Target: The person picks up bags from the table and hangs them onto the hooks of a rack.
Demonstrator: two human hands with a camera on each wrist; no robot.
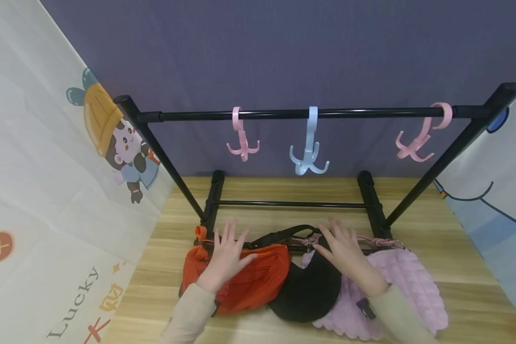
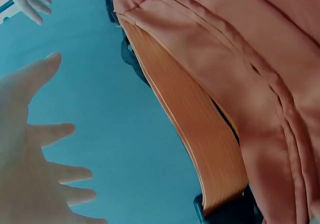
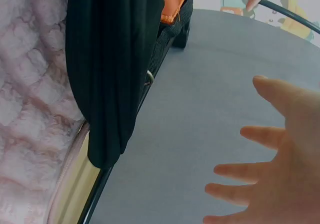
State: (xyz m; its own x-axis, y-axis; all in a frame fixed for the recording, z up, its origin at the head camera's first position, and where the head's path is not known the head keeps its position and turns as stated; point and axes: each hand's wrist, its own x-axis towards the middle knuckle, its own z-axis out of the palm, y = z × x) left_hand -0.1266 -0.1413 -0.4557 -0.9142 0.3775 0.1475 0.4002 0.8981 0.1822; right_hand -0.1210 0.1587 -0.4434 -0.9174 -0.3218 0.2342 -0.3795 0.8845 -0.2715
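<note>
In the head view my left hand (image 1: 226, 255) hovers with spread, straight fingers above a red-orange waist bag (image 1: 258, 279). My right hand (image 1: 349, 253), its fingers also straight and spread, is over a black bag (image 1: 307, 294) and a fluffy pink quilted bag (image 1: 406, 274). The three bags lie side by side at the near side of the rack. Neither hand holds anything. The left wrist view shows the waist bag's orange strap (image 2: 175, 119) and a black buckle (image 2: 232, 209). In the right wrist view the gathered black fabric (image 3: 112, 63) hangs beside the pink bag (image 3: 30, 114).
A black rack spans the scene, its top bar (image 1: 266, 114) carrying two pink hooks (image 1: 242, 143) (image 1: 414, 143) and a blue hook (image 1: 309, 153). Slanted posts (image 1: 167, 160) (image 1: 440, 165) stand at both sides. A low bar (image 1: 290, 204) joins the feet on the wooden surface (image 1: 456, 267).
</note>
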